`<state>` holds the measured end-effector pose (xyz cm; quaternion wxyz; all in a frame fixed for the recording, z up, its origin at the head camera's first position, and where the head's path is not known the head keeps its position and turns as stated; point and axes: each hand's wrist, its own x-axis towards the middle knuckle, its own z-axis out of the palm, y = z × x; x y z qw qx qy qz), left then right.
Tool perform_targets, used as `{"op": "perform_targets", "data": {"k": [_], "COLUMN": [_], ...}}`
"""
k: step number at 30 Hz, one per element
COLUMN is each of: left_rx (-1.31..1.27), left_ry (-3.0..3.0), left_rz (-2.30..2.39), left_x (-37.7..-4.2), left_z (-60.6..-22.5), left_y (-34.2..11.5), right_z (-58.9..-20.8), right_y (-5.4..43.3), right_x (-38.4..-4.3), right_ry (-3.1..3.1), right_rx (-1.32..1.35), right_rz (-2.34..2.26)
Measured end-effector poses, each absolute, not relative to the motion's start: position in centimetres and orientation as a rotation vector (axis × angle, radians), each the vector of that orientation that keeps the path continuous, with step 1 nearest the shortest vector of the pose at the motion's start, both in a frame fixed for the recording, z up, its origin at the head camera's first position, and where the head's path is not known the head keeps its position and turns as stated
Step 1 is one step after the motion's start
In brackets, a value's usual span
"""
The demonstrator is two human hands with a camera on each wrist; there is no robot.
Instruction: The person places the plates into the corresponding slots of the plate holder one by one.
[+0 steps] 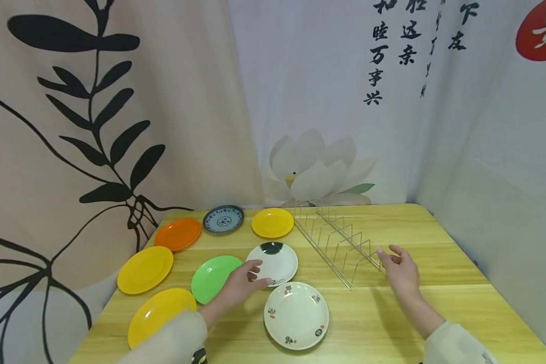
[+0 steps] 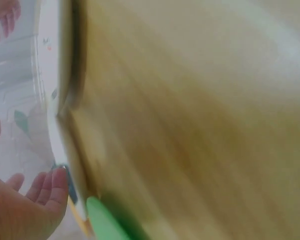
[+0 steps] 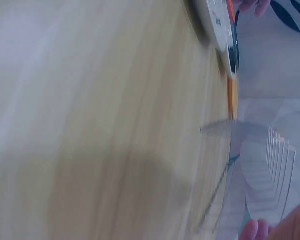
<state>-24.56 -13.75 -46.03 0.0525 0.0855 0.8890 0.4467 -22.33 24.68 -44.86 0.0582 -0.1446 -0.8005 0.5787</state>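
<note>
My left hand (image 1: pixel 241 285) hovers over the near-left rim of a small white plate with a black patch (image 1: pixel 279 260), its fingers loosely bent and nothing in them. A green plate (image 1: pixel 214 278) lies just left of that hand. In front sits a larger white plate with small red and black marks (image 1: pixel 296 316). At the near right end of a wire dish rack (image 1: pixel 323 255) is my right hand (image 1: pixel 401 273), thumb and fingers apart, fingertips right by the rack's end. The right wrist view shows the rack's upright wires (image 3: pixel 279 162) beyond the fingertips (image 3: pixel 262 229).
Along the left lie a near yellow plate (image 1: pixel 161 313), another yellow plate (image 1: pixel 145 270) and an orange plate (image 1: pixel 178 234). Farther back are a blue patterned plate (image 1: pixel 224 219) and a small yellow plate (image 1: pixel 273 223). Curtains (image 1: pixel 327 91) hang behind the wooden table (image 1: pixel 464 303).
</note>
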Motion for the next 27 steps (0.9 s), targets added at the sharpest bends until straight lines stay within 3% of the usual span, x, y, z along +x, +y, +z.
{"op": "perform_targets", "data": {"k": [27], "left_rx": [0.246], "left_ry": [2.417], "left_rz": [1.630], "left_x": [-22.4], "left_z": [-48.9], "left_y": [-13.1], "right_z": [-46.0], "right_y": [22.0], "right_x": [-22.7], "right_ry": [-2.223], "right_rx": [-0.566], "right_rz": [1.951]}}
